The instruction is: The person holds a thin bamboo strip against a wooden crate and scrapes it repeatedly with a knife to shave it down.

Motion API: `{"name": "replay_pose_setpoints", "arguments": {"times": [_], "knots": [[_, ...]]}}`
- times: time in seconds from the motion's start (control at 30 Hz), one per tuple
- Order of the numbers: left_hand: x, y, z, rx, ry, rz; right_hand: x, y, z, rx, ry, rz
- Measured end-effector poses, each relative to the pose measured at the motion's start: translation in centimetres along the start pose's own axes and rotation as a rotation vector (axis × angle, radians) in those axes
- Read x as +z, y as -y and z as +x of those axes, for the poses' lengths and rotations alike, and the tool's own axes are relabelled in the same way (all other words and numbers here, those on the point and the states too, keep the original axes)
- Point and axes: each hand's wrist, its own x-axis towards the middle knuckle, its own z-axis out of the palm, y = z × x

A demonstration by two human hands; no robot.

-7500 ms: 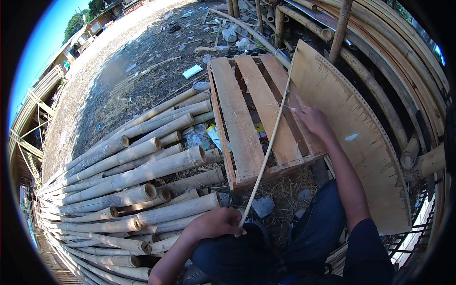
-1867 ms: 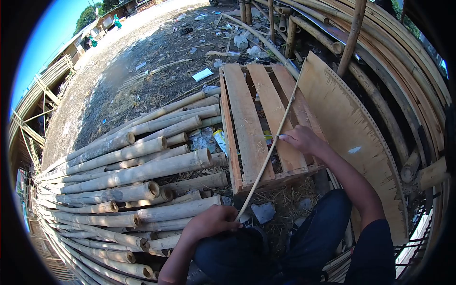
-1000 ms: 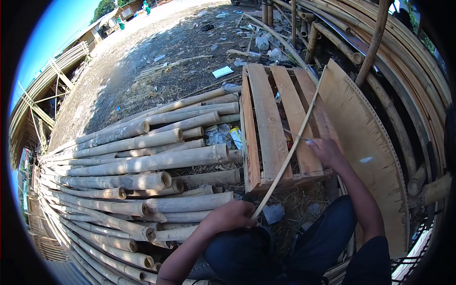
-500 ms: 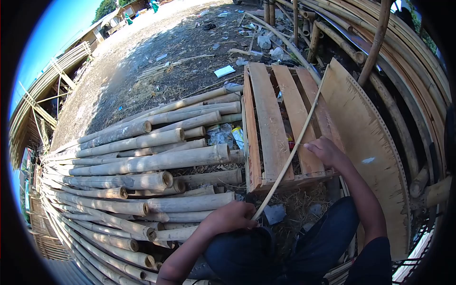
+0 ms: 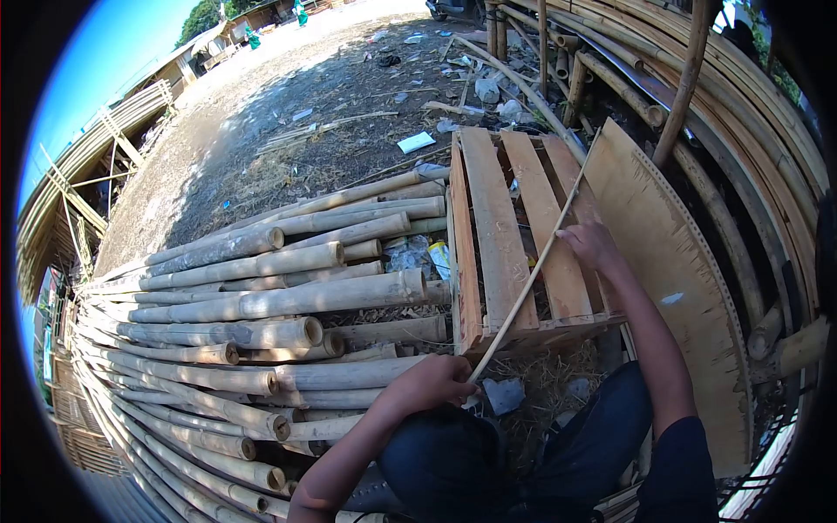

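A long, thin bamboo strip slants across the wooden crate, from near my knees up to the crate's far right corner. My left hand is closed around its lower end, just in front of my left knee. Higher up, my right hand is closed over the crate's slats, with thumb and forefinger against the strip. What lies inside those right fingers, if anything, is hidden. The crate's top is made of spaced slats, with bits of fibre on them.
Thick bamboo poles lie piled to the left, cut ends toward the crate. A curved plywood sheet leans at the right, beside a rack of bamboo. Litter and a white paper lie on the dirt ground beyond.
My right hand has moved up along the strip, away from me. My left hand still grips the lower end. The view has shifted slightly, so the crate sits a little lower.
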Motion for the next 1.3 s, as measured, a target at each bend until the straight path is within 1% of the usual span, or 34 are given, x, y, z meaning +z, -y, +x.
{"name": "replay_pose_setpoints", "arguments": {"times": [0.07,0.13,0.17,0.23,0.3,0.37,0.43,0.47,0.53,0.57,0.63,0.7,0.73,0.8,0.87,0.93,0.97,1.03,1.17,1.23,1.27,1.3], "knots": [[0.2,-0.1,-0.3,-0.020,-0.024,0.000,0.4,0.7,-0.6,0.002,-0.001,-0.051],[0.1,-0.1,-0.4,-0.030,-0.039,0.031,1.2,1.5,-1.4,0.007,0.043,0.048],[0.1,-0.4,-0.5,-0.029,-0.042,0.030,1.4,2.2,-2.3,0.004,0.042,0.048],[0.0,-1.1,-0.8,-0.075,-0.029,0.085,0.6,4.6,-3.7,-0.050,0.066,0.119],[-0.1,-0.3,-0.6,-0.065,-0.004,0.058,0.9,3.1,-3.2,-0.033,0.072,0.083],[0.2,0.0,-0.7,-0.049,0.034,0.038,0.6,0.0,-2.8,-0.002,0.073,0.040],[-0.1,-0.2,-0.9,0.051,0.065,0.224,0.0,-3.2,-1.6,0.281,-0.084,-0.120],[-0.1,0.0,-0.9,0.055,0.061,0.231,-0.2,-4.5,-1.4,0.280,-0.093,-0.120],[0.2,0.7,-1.0,0.022,0.020,0.094,-0.4,-5.1,-1.6,0.354,-0.084,-0.085],[0.1,0.7,-0.9,0.023,0.024,0.092,0.1,-5.1,-2.0,0.357,-0.081,-0.087],[0.1,0.4,-0.7,0.010,0.036,0.107,0.0,-1.0,-3.4,0.214,-0.017,0.088],[0.0,-0.9,-1.0,-0.022,0.056,0.120,-0.6,2.5,-4.7,0.115,0.141,0.162],[-0.1,-1.3,-1.1,-0.058,0.071,0.136,-0.9,3.9,-5.3,0.120,0.140,0.164],[0.0,-1.1,-1.0,-0.056,0.067,0.137,-1.1,5.8,-6.3,-0.014,0.175,0.127],[-0.1,-0.9,-0.9,-0.050,0.060,0.137,-1.0,5.3,-6.0,-0.006,0.176,0.116],[-0.2,-0.7,-0.9,0.013,0.087,0.149,-0.4,2.7,-5.1,0.009,0.087,0.101],[-0.2,-0.6,-1.0,0.013,0.086,0.147,-0.6,1.2,-4.4,0.007,0.088,0.101],[-0.3,-0.5,-1.0,0.011,0.115,0.155,-1.5,-1.6,-3.1,0.319,-0.003,-0.087],[-0.1,-0.9,-0.9,0.000,0.085,0.213,-0.5,-2.6,-3.6,0.321,-0.054,-0.021],[-0.2,-0.9,-0.8,-0.032,0.095,0.221,-0.6,1.1,-4.7,0.225,0.060,0.148],[-0.1,-0.9,-0.7,-0.036,0.097,0.219,-0.9,2.5,-4.9,0.226,0.064,0.150],[0.0,-0.8,-0.7,-0.029,0.093,0.204,-1.1,3.8,-5.1,0.172,0.112,0.127]]}}
